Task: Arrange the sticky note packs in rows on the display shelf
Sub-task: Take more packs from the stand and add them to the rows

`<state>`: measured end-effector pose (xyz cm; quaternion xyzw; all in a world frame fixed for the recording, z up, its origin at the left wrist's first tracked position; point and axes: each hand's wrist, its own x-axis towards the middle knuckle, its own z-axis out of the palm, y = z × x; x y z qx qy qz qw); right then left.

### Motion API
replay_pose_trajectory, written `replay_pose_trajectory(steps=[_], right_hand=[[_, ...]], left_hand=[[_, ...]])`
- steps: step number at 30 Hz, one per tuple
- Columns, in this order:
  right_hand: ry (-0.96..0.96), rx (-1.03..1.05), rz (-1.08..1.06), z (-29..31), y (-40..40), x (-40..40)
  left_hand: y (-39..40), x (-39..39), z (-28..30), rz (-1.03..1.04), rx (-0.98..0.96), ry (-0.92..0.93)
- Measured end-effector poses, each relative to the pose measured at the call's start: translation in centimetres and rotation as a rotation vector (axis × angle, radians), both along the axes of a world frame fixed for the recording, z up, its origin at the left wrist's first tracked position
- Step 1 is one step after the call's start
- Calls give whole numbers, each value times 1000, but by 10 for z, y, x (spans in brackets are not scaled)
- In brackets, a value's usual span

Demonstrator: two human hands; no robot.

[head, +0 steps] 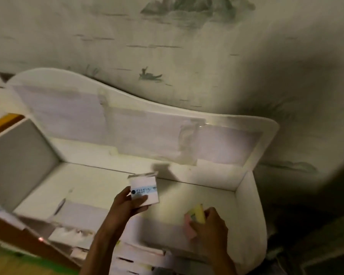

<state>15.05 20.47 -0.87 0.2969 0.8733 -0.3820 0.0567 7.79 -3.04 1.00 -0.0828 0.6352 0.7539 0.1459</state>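
Left hand (127,203) pinches white pack (144,190), upright; right hand (211,225) grips yellow-pink packs (197,215). Bare shelf (99,181) floor just beyond left hand.

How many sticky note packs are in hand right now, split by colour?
White pack with blue label band, held in the left hand: 1
Yellow and pink pack, held in the right hand: 1
Total in hand: 2
More packs lie lower on the display shelf, too blurred to count.
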Motion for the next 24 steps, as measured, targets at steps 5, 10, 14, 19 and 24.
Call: replay_pose_trajectory(steps=[5,10,14,19,24], right_hand=[[109,-505,23,-2,-63,-16],[149,-698,78,18,-167,-20],[164,-741,141,33,-263,-12],[173,-781,246,44,-382,1],[134,-808,306,39,-484,10]], left_hand=[[-87,19,9,120,4,29],[-187,45,24,207,-46,66],[-275,71,36,292,-49,98],[-395,102,44,404,-68,143],[-507,121,34,549,-27,118]])
